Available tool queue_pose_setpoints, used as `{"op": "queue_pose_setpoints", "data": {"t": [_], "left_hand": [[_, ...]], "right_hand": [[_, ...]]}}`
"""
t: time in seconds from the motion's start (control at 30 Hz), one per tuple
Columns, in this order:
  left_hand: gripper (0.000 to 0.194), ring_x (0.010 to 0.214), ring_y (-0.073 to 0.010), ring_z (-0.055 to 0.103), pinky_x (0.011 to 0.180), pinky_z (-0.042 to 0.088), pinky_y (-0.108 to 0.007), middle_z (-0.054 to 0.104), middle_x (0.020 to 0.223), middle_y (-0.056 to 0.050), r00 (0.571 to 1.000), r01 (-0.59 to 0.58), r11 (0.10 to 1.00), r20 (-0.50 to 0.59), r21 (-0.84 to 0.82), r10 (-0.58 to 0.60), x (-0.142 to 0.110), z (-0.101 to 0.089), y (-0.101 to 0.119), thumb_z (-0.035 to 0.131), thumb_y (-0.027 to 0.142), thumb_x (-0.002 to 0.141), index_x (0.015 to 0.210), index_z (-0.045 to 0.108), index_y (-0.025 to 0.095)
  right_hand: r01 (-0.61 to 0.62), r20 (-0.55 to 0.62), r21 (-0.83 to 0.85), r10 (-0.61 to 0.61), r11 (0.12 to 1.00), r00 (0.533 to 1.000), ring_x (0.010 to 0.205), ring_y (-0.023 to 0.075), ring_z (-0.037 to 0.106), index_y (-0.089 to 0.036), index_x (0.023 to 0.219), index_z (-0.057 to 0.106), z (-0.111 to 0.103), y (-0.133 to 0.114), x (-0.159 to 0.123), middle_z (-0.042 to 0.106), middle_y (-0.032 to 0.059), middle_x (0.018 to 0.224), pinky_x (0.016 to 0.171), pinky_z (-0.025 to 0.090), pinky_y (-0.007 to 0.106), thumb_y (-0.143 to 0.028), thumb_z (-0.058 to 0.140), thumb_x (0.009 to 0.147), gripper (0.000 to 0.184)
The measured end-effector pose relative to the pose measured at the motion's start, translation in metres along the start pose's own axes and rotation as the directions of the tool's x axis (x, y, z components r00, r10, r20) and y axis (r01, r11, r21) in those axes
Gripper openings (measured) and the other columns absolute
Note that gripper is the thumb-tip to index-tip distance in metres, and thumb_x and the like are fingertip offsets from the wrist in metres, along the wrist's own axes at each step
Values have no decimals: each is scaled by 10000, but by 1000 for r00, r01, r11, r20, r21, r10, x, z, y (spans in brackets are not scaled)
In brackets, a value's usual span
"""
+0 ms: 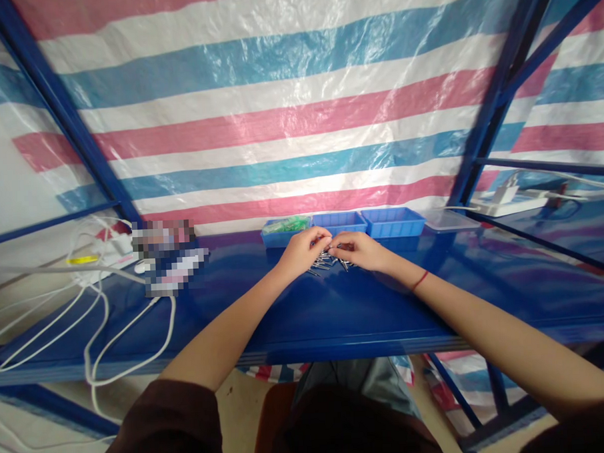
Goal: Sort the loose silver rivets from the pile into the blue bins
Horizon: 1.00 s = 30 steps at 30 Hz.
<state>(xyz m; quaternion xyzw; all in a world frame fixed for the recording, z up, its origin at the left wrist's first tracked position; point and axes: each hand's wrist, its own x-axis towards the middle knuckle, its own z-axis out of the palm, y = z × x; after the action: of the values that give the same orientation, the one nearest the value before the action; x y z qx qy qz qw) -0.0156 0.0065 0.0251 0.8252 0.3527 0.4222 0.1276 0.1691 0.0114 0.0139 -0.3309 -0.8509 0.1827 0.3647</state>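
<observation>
My left hand (305,248) and my right hand (357,248) meet over the blue table (306,313), thumbs and fingertips pinched together. Whatever sits between the fingertips is too small to make out. Right below them lies a loose pile of thin, silvery metal pieces (322,260), partly covered by both hands. Just behind the hands stand three blue bins in a row. The left bin (277,239) holds clear and green plastic pieces (288,224); the middle bin (339,221) is partly hidden by my hands, and the right bin (396,222) shows its inner wall.
A clear plastic lid (452,220) lies right of the bins. White cables (103,315) loop over the table's left side near a blurred-out item (176,255). A power strip (511,202) sits at the right. Blue metal posts (72,123) frame a striped plastic sheet (287,120).
</observation>
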Motion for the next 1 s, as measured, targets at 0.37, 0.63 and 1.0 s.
{"op": "queue_pose_setpoints", "data": {"t": [0.37, 0.63, 1.0], "left_hand": [[126, 723, -122, 602, 680, 471, -244, 677, 849, -27, 998, -13, 999, -70, -42, 10, -3, 0, 9, 556, 265, 808, 861, 624, 173], [132, 774, -127, 609, 658, 468, -226, 661, 871, -29, 991, -22, 1000, -135, 2, 22, 0, 0, -5, 530, 259, 830, 898, 606, 176], [218, 912, -179, 594, 868, 455, -336, 650, 965, -60, 994, -82, 976, 92, 200, 65, -3, -1, -10, 487, 295, 861, 1008, 611, 191]], "right_hand": [[-96, -47, 152, 104, 984, 993, 527, 99, 432, -157, 780, 638, 7, -2, 0, 581, 4, 664, 498, 344, 239, -508, 571, 761, 358], [-148, -209, 302, 216, 942, 954, 527, 97, 447, -156, 796, 631, 0, -6, 3, 590, 20, 685, 474, 351, 245, -514, 654, 674, 379], [-125, -390, 309, 246, 943, 887, 488, 93, 437, -178, 783, 590, -6, -4, 7, 580, 13, 683, 441, 356, 249, -507, 611, 716, 336]]}}
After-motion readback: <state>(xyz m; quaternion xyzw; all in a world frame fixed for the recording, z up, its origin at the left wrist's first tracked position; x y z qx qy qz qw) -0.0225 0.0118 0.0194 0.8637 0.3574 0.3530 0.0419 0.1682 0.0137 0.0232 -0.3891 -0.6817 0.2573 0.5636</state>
